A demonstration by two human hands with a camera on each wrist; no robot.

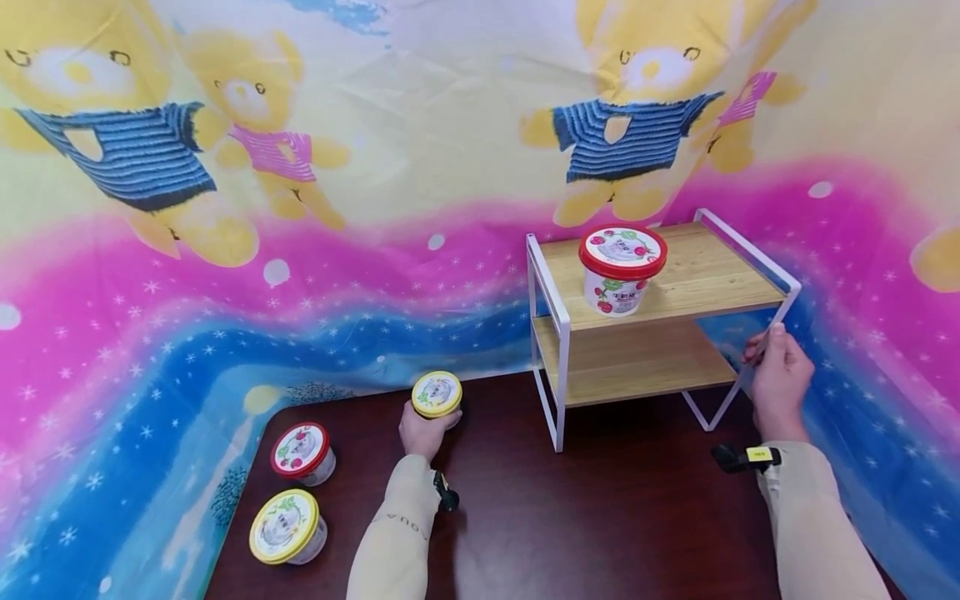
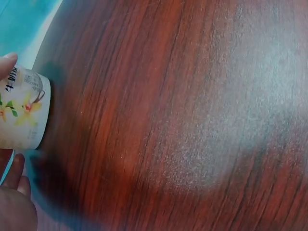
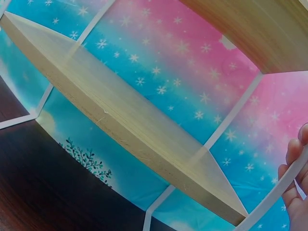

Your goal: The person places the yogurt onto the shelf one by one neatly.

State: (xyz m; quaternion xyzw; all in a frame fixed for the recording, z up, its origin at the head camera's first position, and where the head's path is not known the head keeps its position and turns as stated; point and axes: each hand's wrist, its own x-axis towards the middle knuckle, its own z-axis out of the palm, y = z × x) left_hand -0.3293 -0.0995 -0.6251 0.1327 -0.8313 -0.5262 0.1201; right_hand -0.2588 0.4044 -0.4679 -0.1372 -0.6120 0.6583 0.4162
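Note:
My left hand (image 1: 423, 431) grips a small tub with a yellow lid (image 1: 437, 393) near the back edge of the table. Yellow flowers show on the side of that tub (image 2: 24, 108) in the left wrist view, with the thumb and fingers (image 2: 17, 207) on either side of it. Whether its base touches the table I cannot tell. My right hand (image 1: 782, 379) holds the right front leg of a two-tier shelf rack (image 1: 637, 367); its fingers (image 3: 293, 151) curl round the white frame (image 3: 276, 195) in the right wrist view. A red-lidded tub (image 1: 621, 271) stands on the top shelf.
At the table's left side stand another red-lidded tub (image 1: 302, 454) and a larger-looking yellow-lidded tub (image 1: 287, 527). The rack's lower board (image 3: 120, 120) bears nothing that I can see. A printed bear-patterned cloth (image 1: 420, 167) hangs behind the dark wooden table (image 1: 600, 517).

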